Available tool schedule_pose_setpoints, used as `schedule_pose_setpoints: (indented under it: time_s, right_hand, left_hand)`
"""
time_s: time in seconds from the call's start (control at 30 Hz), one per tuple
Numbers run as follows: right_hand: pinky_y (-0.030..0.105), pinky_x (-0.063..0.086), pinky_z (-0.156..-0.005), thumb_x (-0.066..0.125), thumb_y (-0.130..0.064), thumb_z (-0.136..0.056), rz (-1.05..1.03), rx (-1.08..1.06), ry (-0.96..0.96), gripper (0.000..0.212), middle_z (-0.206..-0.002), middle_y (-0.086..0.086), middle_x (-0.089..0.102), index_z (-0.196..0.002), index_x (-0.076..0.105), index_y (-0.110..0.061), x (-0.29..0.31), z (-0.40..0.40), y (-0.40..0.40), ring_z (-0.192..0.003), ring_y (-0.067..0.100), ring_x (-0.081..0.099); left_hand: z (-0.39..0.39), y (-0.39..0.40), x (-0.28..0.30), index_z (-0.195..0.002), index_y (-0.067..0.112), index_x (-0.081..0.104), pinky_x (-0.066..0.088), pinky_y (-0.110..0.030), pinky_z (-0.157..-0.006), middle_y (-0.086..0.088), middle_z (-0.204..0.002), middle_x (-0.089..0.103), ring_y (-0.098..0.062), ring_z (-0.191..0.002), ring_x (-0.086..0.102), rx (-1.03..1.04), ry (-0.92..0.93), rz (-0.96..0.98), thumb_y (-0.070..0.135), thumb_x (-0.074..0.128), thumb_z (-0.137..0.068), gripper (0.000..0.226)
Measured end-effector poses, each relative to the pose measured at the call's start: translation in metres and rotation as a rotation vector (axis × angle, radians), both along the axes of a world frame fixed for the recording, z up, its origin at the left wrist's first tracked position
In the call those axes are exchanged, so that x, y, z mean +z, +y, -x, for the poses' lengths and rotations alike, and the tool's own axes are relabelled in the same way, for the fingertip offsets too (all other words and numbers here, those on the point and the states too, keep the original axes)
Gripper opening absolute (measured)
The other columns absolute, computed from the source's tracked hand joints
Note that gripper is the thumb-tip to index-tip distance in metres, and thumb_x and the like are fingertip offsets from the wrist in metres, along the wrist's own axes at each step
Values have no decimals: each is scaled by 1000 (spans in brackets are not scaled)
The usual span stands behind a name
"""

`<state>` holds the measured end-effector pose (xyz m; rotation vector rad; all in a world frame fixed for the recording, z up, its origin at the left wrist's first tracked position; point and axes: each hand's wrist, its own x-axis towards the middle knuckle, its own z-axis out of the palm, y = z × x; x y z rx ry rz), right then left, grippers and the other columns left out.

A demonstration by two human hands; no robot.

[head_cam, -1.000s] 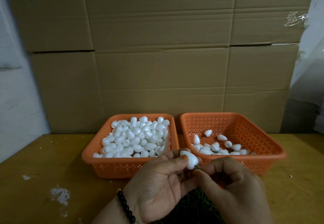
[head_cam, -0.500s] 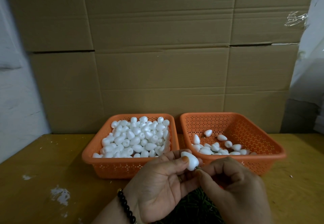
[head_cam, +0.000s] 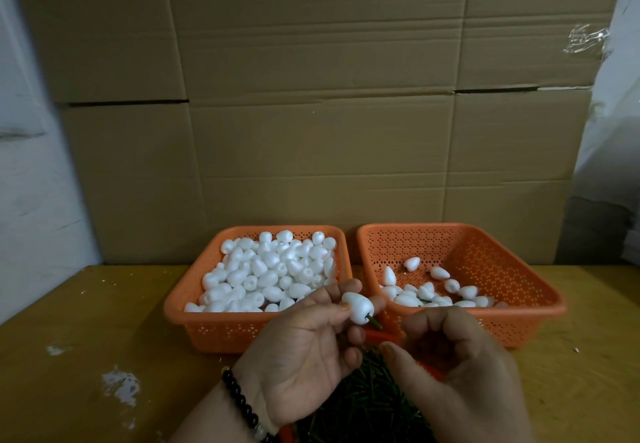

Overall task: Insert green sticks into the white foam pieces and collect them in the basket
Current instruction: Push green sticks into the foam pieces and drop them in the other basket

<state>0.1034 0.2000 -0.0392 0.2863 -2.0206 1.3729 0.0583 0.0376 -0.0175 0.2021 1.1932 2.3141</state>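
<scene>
While the pile of green sticks [head_cam: 367, 404] sits closest to the camera, low between the wrists, the left hand [head_cam: 304, 349] pinches a white foam piece [head_cam: 356, 307] between thumb and fingertips just above it. A short green stick [head_cam: 478, 322] pokes out of the bottom of that piece, angled down toward the right. The right hand [head_cam: 457, 370] is just beside it, fingers loosely curled with nothing in them as far as I can see, not touching the stick. There's a black bead bracelet [head_cam: 242, 404] on the left wrist.

Past the hands, two orange baskets sit side by side on the wooden table [head_cam: 104, 321]. The left basket [head_cam: 221, 331] is heaped with plain foam pieces, the right basket [head_cam: 519, 304] has only a scattering along its near side, some with a bit of green showing. Behind it all is a wall of cardboard boxes [head_cam: 318, 113].
</scene>
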Motion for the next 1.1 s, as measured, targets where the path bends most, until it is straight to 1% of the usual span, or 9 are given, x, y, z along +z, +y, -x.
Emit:
schedule_pose_setpoints:
  time_s: [0.17,0.3,0.43,0.57,0.73,0.83,0.9,1.0,1.1]
  right_hand:
    - [11,51,-58,91,-9,-52,-16,-1,27,39,-70,-6,68,-73,65,-27,-3,2,0,-62,5,67]
    - [17,52,-59,91,-9,-53,-95,-23,51,40,-68,-5,66,-68,61,-30,-5,3,2,-62,7,66]
    - [20,48,-57,76,-39,-58,-219,-24,21,20,-66,-12,63,-62,58,-33,-1,-1,1,-65,7,62]
    - [26,50,-71,52,-66,-53,-465,3,-182,29,-74,-19,59,-60,53,-37,1,-4,-3,-75,4,58]
    - [11,39,-87,31,-77,-57,-733,72,-239,62,-95,-22,54,-93,60,-36,-5,-5,-6,-97,-4,48]
    - [6,28,-91,43,-73,-74,-831,131,-271,51,-106,-20,52,-109,56,-39,-4,-2,-4,-105,-7,43]
    - [7,26,-94,33,-72,-77,-884,172,-263,53,-113,-19,52,-114,55,-41,-3,-1,-4,-110,-6,43]
    - [5,36,-82,14,-65,-64,-998,129,-180,60,-92,-27,59,-93,64,-50,2,-2,-8,-91,-8,55]
    - [4,39,-62,25,-55,-64,-1036,99,-193,39,-62,-30,54,-64,63,-57,2,-3,-10,-60,-14,54]
  left_hand:
    - [4,-3,-3,-103,15,64,48,-24,-59,-12,-115,70,-12,-67,56,23,92,-35,-3,53,-76,35]
    - [5,-6,-2,-89,19,73,49,-26,-64,-13,-118,68,-13,-72,57,9,161,-94,-2,56,-70,33]
    - [3,-7,-1,-86,20,74,49,-27,-67,-13,-117,68,-12,-74,59,54,245,-79,-3,54,-70,34]
    - [-1,-6,0,-89,20,71,48,-27,-72,-13,-116,69,-10,-86,64,128,391,5,-3,53,-72,34]
    - [-4,-2,0,-101,21,65,50,-23,-75,-11,-116,69,-8,-100,63,206,566,120,-5,50,-75,39]
    - [-4,1,0,-105,16,62,51,-23,-76,-11,-118,68,-9,-99,64,219,549,85,-3,53,-78,35]
    - [-4,3,1,-107,11,60,52,-25,-76,-13,-119,67,-12,-91,63,215,479,27,1,58,-78,31]
    - [-3,5,1,-109,4,59,55,-29,-73,-19,-116,67,-16,-80,61,214,348,-67,-1,65,-82,28]
    - [-3,6,1,-108,1,59,57,-31,-69,-20,-101,67,-19,-76,64,240,251,-105,-2,62,-76,32]
